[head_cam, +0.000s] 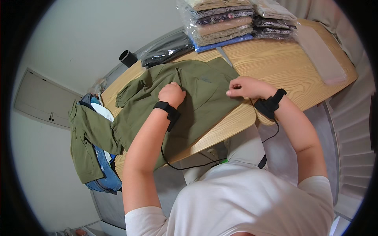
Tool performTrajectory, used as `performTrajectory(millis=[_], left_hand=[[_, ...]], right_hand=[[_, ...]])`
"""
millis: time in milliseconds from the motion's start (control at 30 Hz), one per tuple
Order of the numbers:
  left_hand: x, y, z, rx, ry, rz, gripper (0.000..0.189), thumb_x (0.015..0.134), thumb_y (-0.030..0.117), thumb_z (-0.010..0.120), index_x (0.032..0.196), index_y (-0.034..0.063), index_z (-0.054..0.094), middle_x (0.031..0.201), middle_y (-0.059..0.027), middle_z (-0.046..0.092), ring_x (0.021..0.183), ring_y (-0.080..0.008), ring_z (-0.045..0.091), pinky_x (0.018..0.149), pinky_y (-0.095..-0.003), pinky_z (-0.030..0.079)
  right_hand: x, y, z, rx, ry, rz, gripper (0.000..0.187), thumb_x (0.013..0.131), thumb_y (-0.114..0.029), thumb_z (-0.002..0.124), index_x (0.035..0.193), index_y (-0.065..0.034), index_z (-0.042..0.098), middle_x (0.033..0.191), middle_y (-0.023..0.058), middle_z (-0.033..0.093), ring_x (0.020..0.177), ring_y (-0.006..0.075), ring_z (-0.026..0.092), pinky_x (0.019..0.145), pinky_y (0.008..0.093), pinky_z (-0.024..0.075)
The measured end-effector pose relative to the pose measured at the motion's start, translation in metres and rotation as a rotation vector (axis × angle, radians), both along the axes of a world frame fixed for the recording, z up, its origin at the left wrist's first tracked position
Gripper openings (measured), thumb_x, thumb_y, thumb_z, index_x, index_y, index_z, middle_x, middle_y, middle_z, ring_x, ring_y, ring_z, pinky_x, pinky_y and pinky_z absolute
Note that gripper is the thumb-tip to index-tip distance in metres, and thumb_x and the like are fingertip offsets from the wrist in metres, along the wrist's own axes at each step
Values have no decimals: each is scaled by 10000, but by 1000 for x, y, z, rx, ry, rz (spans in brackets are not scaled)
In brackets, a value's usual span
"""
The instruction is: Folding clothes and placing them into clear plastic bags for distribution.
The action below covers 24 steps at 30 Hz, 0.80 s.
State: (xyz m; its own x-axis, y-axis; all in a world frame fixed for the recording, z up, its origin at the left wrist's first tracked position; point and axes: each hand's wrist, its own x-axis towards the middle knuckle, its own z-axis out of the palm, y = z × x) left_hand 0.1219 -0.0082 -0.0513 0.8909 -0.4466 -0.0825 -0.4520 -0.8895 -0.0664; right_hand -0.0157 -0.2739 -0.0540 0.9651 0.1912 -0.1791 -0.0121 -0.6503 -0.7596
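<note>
An olive green garment [203,109] with gathered elastic cuffs lies spread over the wooden table in front of me, and part of it hangs past the front edge. My left hand [172,93] is curled on its middle, where the cloth is creased; the fingertips are hidden. At the garment's right edge, my right hand [248,87] pinches the cloth between thumb and fingers. A small dark print shows on the fabric between my hands. Each wrist wears a black strap with a device and a cable.
Bagged folded clothes [224,26] are stacked at the back, beside a second bagged stack [274,23]. A black bagged bundle [168,48] and a black cylinder [128,58] sit leftward. More olive clothing [85,141] and jeans [107,171] overhang the table's left end. Flat plastic bags [322,56] lie right.
</note>
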Motion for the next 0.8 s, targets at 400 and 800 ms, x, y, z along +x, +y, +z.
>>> performTrajectory(millis=[400,800], left_hand=[[7,93,77,-296,-330,-136,226,754,80,632,947,19,532,921,-191,621,912,-391,593,742,-474,482],[-151,241,35,-172,-191,-302,249,589,-66,592,778,52,483,852,-133,477,841,-351,480,726,-439,397]], right_hand=[[5,4,-8,-306,-172,49,271,630,-190,804,766,-55,612,839,140,568,833,314,560,716,386,462],[-6,6,-20,-348,-346,72,110,682,-83,637,697,-67,530,781,118,531,858,320,501,766,377,420]])
